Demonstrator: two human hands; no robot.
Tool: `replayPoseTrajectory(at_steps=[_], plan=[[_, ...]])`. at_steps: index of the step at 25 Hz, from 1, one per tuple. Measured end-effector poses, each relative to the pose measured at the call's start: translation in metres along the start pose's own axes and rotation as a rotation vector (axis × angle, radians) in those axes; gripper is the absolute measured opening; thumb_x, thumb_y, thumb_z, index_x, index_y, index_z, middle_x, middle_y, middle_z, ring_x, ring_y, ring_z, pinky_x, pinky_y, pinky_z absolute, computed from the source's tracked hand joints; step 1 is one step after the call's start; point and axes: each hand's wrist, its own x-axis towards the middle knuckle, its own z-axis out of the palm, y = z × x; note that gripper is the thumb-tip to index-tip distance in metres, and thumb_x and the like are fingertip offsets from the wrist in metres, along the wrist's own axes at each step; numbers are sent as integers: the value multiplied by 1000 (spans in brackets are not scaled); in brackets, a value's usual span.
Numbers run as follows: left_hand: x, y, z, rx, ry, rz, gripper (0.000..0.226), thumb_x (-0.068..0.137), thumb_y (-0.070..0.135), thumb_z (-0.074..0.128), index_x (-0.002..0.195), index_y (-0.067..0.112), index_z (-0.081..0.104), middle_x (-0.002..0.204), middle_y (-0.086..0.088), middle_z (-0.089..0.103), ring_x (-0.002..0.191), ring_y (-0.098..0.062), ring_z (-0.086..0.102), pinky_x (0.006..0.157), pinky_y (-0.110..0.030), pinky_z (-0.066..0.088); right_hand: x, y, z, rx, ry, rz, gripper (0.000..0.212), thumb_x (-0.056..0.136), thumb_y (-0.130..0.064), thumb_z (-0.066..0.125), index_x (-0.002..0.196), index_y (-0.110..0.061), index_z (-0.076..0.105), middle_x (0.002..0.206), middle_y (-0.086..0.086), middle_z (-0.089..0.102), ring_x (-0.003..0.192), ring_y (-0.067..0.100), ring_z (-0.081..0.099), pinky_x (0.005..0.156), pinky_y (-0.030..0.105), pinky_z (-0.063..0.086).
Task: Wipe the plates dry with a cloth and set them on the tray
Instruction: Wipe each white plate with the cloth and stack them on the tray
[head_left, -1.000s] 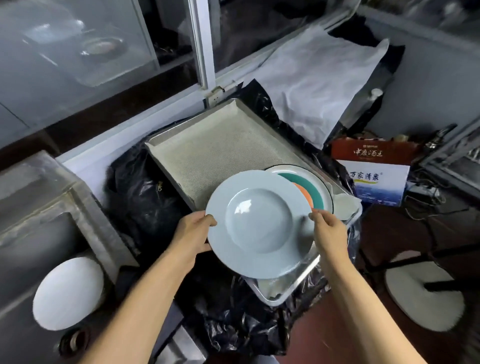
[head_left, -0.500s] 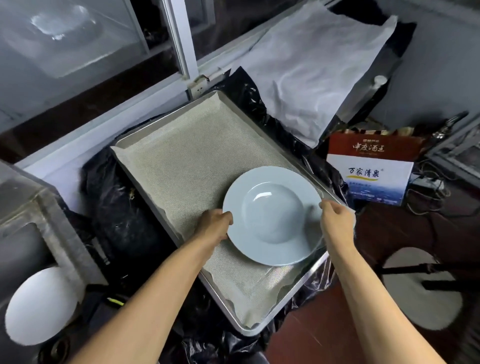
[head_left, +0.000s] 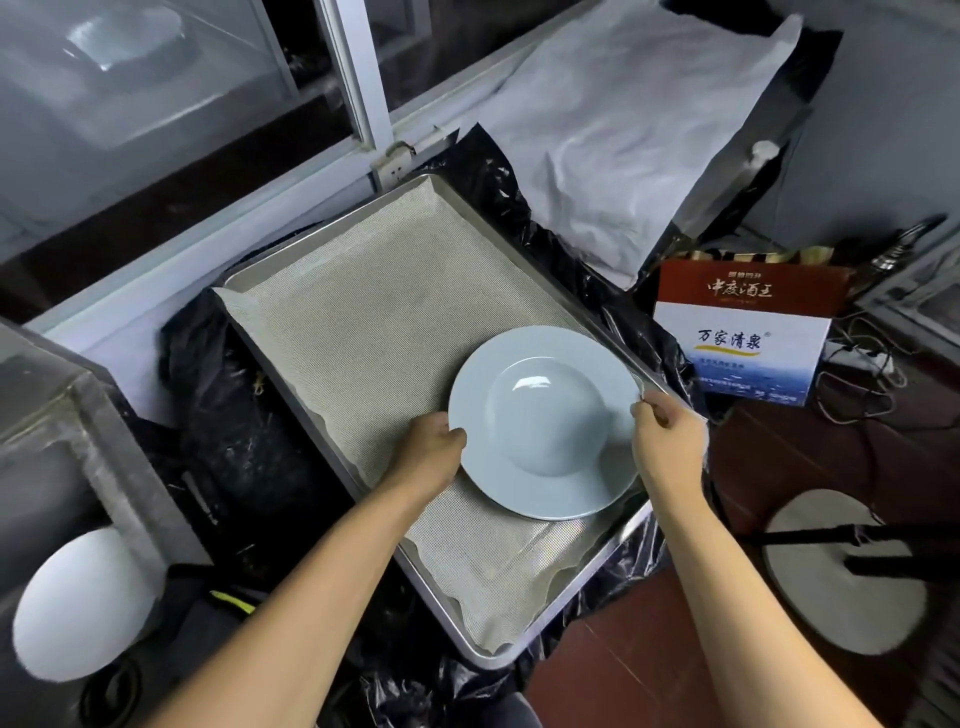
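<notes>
Pale blue plate (head_left: 543, 422) on lined tray (head_left: 524, 249), frame centre; left hand (head_left: 434, 449) and right hand (head_left: 667, 441) both gripping its rim. No release yet, no other plates visible.

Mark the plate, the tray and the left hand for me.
plate (head_left: 545, 410): head view, centre of its well.
tray (head_left: 605, 564): head view, near-right metal rim.
left hand (head_left: 434, 449): head view, back of the hand.

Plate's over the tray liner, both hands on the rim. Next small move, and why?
Probably let go and draw both hands back. The pale blue plate appears to sit level on the mesh liner inside the metal tray, near its right side. The left hand and right hand hold opposite rim edges; whether the plate fully rests yet is hard to tell, so release gently.
</notes>
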Motion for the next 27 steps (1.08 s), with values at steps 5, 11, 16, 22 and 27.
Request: replayPoseTrajectory(at_steps=[5,11,16,22,27], plan=[[-21,-1,-18,130,36,180,34,95,12,55,128,15,63,126,-4,63,112,-20,62,104,-45,49,-23,-19,15,-8,-92,-102,36,97,-14,56,133,-15,64,132,2,65,112,13,58,91,25,42],[-69,-16,-67,154,190,302,33,96,12,52,122,28,63,124,17,63,76,-2,60,69,-15,47,-81,-56,61,31,-258,-286,32,98,-14,56,128,-19,66,127,-3,67,116,18,61,100,40,49],[-120,-52,-119,105,372,309,33,96,10,51,117,29,67,114,20,65,90,9,60,73,-2,42,-147,-86,103,49,-426,-403,32,97,-13,54,122,-25,69,119,-5,70,108,19,64,95,34,50],[-179,-125,-182,11,500,215,34,97,10,48,117,30,67,117,19,65,95,4,59,76,-14,43,-239,-106,151,59,-595,-521,28,94,-11,56,115,-21,72,109,-7,72,99,11,67,90,29,53],[-228,-199,-241,-53,569,188,34,96,5,49,111,30,67,115,14,68,92,1,60,78,-13,44,-336,-106,189,7,-663,-624,26,95,-9,58,114,-19,73,108,-4,72,97,9,65,90,27,50]])
